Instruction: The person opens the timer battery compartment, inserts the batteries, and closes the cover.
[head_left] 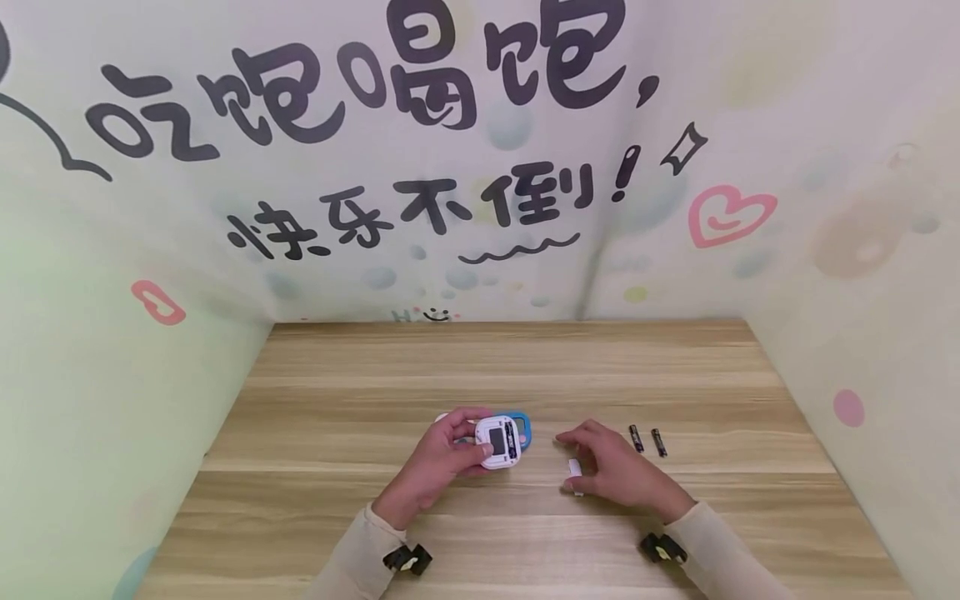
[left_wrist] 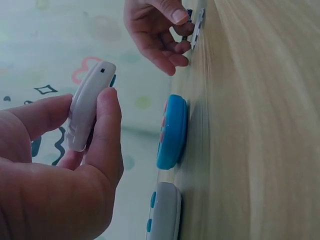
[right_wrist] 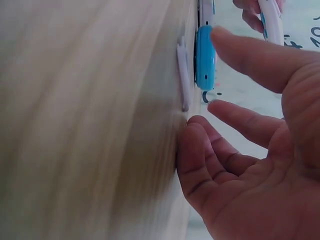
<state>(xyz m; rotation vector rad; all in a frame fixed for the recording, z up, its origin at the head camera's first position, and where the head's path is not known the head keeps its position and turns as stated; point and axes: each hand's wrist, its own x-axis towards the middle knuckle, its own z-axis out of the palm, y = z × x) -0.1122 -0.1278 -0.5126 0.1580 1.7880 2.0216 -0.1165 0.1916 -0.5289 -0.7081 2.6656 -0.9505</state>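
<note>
The left hand (head_left: 450, 450) pinches 1 white device (head_left: 496, 440) above the table (head_left: 375, 367), thumb against its opened back. 1 blue device (left_wrist: 172, 132) and 1 more white unit (left_wrist: 165, 212) rest below. The right hand (head_left: 611, 467), fingers apart and holding nothing, hovers near 1 white cover (head_left: 575, 469); 2 loose batteries (head_left: 636, 438) lie just beyond.

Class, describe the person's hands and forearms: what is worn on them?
The left hand and right hand are bare, without gloves. Both forearms wear long, plain cream fabric sleeves. At each wrist sits a small, chunky black device with a pale yellowish patch. No cables or lettering are discernible.
</note>
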